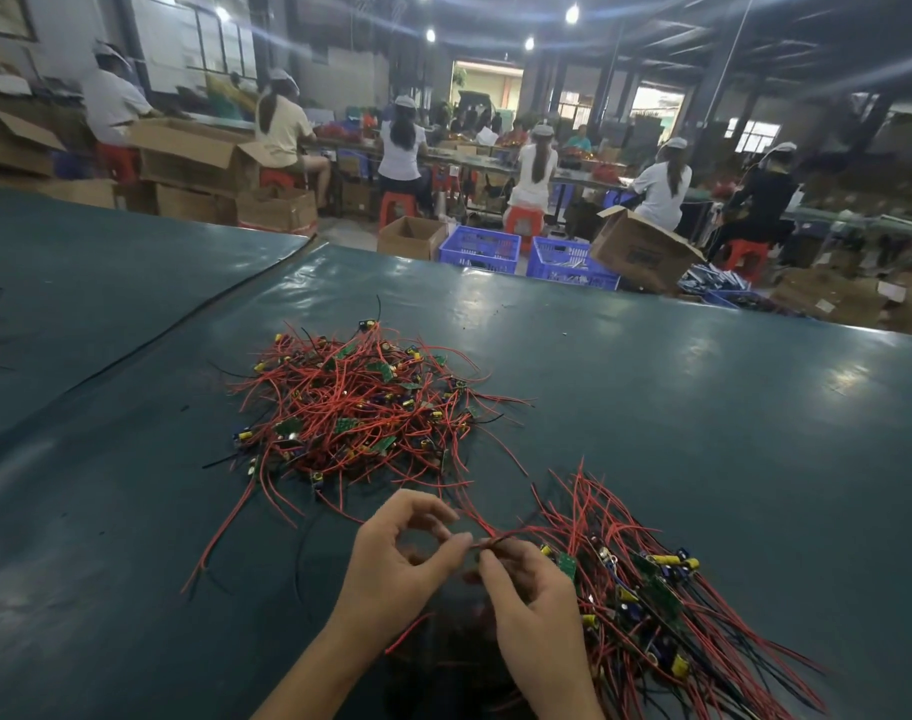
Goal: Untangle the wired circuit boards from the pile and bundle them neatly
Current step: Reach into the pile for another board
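Two hands, left hand [397, 558] and right hand [526, 589] apparently pinching one red wire [482, 527], lengthwise away toward tangled pile [360, 407]

A dark green worktop [703, 407] carries a tangled pile of wired circuit boards [360, 407]: red leads, small green boards and yellow-and-blue capacitors. To its right, nearer the person, lies a straighter bundle [651, 605] of the same boards, its wires fanned roughly parallel. Between the two, the left hand [397, 563] and right hand [537, 621] meet low in the view. Both pinch a red wire [500, 537] with curled fingers, and it leads toward the bundle. Beyond the worktop's far edge stand cardboard boxes [641, 252] and blue crates [480, 249]. Farther back, people in caps [402, 142] sit on red stools [397, 202] at long benches.
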Available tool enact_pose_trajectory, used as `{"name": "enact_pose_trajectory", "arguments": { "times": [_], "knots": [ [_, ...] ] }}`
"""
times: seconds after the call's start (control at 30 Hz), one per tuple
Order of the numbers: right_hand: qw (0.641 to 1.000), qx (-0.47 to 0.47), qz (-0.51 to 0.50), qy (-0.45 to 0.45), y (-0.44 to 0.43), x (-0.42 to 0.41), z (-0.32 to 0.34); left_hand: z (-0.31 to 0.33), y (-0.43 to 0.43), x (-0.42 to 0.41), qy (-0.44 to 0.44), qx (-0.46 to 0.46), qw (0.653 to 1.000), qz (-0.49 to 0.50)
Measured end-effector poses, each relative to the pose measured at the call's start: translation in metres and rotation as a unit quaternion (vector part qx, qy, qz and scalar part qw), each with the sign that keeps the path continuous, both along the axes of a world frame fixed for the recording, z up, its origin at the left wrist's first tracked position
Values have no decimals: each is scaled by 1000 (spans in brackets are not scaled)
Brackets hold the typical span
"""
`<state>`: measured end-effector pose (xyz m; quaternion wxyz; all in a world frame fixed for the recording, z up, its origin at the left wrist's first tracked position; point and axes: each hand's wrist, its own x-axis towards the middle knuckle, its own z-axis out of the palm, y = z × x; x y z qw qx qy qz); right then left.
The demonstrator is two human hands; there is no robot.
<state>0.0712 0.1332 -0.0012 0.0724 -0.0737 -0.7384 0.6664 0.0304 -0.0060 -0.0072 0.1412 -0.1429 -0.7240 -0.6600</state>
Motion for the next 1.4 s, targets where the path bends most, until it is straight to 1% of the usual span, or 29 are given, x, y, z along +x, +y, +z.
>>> {"name": "enact_pose_trajectory", "arguments": {
  "times": [0.07, 0.13, 0.2, 0.27, 0.33, 0.4, 0.43, 0.5, 0.6, 0.73, 0.87, 0.97, 1.03, 1.17, 1.23, 1.3, 1.4],
  "knots": [
    [998, -61, -32, -1, 1, -1, 2, 0, 0, 1, 14, -19, 999, 29],
    [996, -79, -49, 5, 1, -1, 3, 0, 1, 2, 25, -40, 998, 51],
    [994, -89, -59, 8, 0, -1, 4, 0, 3, 2, 62, -60, 993, 85],
    [993, -98, -71, 4, -1, 0, 6, -1, 2, 1, 76, -60, 991, 97],
    [992, -104, -77, 6, -1, 1, 7, -1, 1, 1, 24, -46, 997, 54],
    [993, -100, -69, 11, -2, 2, 8, -2, 1, 2, -43, -67, 997, -14],
    [993, -94, -62, 17, -3, 2, 8, -2, 2, 3, -64, -78, 994, -43],
    [994, -89, -50, 29, -4, 3, 9, 0, 5, 3, -87, -62, 991, -81],
    [994, -97, -37, 34, -6, 4, 10, 2, 3, 1, -92, -22, 992, -87],
    [994, -99, -45, 23, -6, 3, 7, 4, 1, 3, -100, -28, 990, -91],
    [993, -100, -61, 21, -3, 0, 2, 8, 1, 5, -95, -8, 992, -88],
    [993, -104, -49, 32, -4, -1, 3, 10, 1, 4, -106, 21, 991, -76],
    [994, -94, -36, 45, -4, 0, 4, 10, 1, 4, -110, 39, 991, -59],
    [996, -61, 25, 57, -7, 4, 5, 5, 1, 3, -51, -28, 998, 9],
    [995, -40, 58, 71, -11, 7, 6, 3, 1, 4, -36, -42, 998, 34],
    [994, -8, 50, 92, -16, 7, 5, 3, 1, 4, -30, -43, 998, 41],
    [992, 57, -15, 112, -17, 4, 3, 3, 1, 3, -13, -53, 997, 55]
  ]
}}
